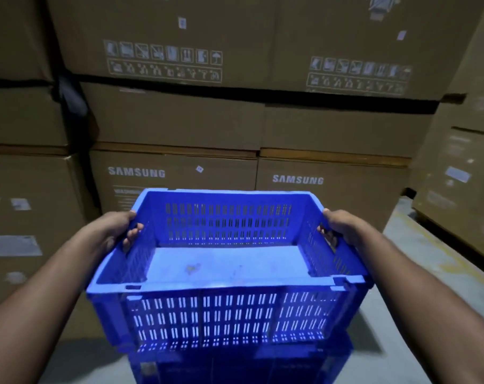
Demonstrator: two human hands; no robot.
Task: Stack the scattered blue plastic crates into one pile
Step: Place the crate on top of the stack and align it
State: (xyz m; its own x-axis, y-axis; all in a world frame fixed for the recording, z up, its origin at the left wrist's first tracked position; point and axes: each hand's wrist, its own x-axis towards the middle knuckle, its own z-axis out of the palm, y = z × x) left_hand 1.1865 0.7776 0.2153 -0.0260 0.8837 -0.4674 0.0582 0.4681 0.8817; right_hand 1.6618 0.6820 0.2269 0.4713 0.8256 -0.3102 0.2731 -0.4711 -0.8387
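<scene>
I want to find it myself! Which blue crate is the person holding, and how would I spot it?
Look in front of the wall of brown cardboard boxes marked SAMSUNG. There the left hand and right hand grip the side handles of the held crate, blue, slotted and empty. It is the bright upper one; the lower crate beneath it sits darker, in shadow.

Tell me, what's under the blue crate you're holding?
Another blue crate sits just below the held crate, which both hands grip by the side handles: left, right. Whatever lies inside the lower one is covered.
</scene>
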